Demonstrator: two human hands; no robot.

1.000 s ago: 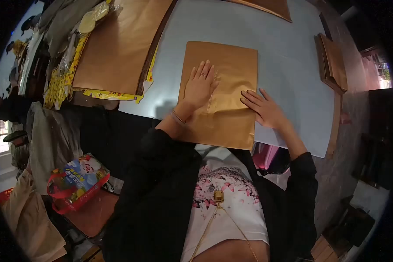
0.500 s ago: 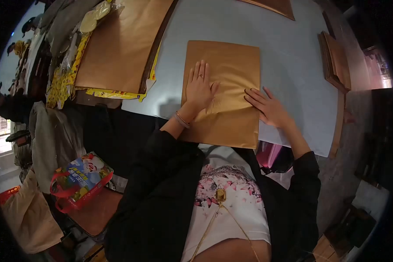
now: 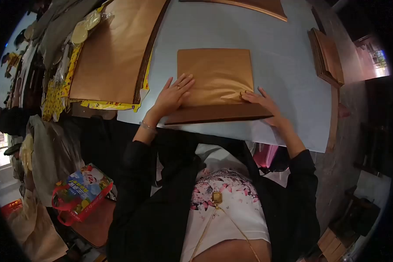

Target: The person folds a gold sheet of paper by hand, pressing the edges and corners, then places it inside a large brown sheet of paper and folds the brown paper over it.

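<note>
A golden-brown paper sheet (image 3: 216,65) lies on the pale table in front of me, wrinkled toward its lower right. Along its near side a darker brown flap (image 3: 218,113) is bent up, its long edge facing me. My left hand (image 3: 174,95) rests at the sheet's left edge, fingers stretched over the paper and thumb apart. At the right edge my right hand (image 3: 263,102) lies with fingers extended on the wrinkled part, thumb spread. The flap's right corner reaches my right wrist. Neither hand is closed around anything.
A stack of large brown sheets (image 3: 113,52) lies at the left on yellow patterned packaging (image 3: 109,105). Another brown sheet (image 3: 253,6) is at the far edge, and a small brown stack (image 3: 329,56) stands right. A colourful red-handled bag (image 3: 84,190) sits lower left.
The sheet's near part, flat before, is now bent up into a flap. My left hand has moved from the sheet's middle to its left edge; my right hand stays near the right edge.
</note>
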